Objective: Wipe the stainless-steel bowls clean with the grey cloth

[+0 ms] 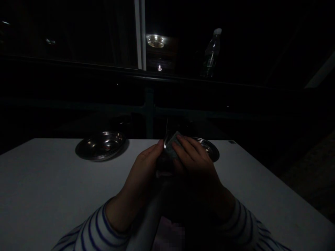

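The scene is very dim. Both my hands meet above the middle of a white table [47, 188]. My left hand [141, 174] and my right hand [195, 164] are closed together round a small grey, partly shiny object [171, 144] that I cannot name; its top edge shows between the fingertips. Striped sleeves cover both wrists. A round metal dish [101, 144] lies on the table left of the hands. A second metal dish [211, 148] lies just behind my right hand, partly hidden by it.
Beyond the table's far edge runs a dark ledge. A clear plastic bottle [211, 52] with a white cap stands on it at the right. A pale vertical post [140, 35] and a bright round reflection [155, 40] show at the top centre.
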`<state>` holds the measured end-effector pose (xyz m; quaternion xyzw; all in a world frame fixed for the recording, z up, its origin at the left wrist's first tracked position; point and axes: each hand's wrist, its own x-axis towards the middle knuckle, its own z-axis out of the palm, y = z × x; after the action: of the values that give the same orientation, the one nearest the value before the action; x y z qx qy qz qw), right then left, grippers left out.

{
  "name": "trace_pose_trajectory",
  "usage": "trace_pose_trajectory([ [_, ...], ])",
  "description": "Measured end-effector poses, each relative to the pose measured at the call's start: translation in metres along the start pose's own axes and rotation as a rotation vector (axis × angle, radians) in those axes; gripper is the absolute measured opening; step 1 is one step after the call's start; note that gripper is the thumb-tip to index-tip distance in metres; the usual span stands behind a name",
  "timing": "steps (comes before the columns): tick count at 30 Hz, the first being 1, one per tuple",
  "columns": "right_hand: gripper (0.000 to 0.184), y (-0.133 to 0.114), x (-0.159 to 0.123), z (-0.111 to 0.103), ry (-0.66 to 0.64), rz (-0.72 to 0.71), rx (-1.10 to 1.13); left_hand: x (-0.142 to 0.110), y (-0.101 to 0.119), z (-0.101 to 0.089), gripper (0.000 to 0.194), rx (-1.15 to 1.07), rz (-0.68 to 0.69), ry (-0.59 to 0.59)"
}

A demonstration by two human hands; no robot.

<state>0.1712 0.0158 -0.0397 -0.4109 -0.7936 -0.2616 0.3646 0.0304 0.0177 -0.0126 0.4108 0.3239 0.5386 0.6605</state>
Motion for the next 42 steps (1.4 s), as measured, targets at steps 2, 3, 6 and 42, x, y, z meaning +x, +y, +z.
trace_pose_trajectory([
  [2,0.036,-0.005,-0.001,0.001,-0.005,-0.038,-0.011,0.002,0.000,-0.001,0.021,-0.027,-0.023,0.023],
  [3,0.036,-0.008,-0.001,0.001,-0.012,-0.058,-0.017,0.002,0.000,-0.002,0.020,-0.036,-0.038,0.046],
  [6,0.034,-0.017,-0.002,0.002,-0.046,-0.108,0.004,0.004,0.002,-0.005,0.018,-0.040,-0.065,0.110],
  [42,0.033,-0.019,-0.005,0.005,-0.068,-0.042,0.019,0.005,-0.001,-0.006,0.027,0.219,0.005,0.316],
])
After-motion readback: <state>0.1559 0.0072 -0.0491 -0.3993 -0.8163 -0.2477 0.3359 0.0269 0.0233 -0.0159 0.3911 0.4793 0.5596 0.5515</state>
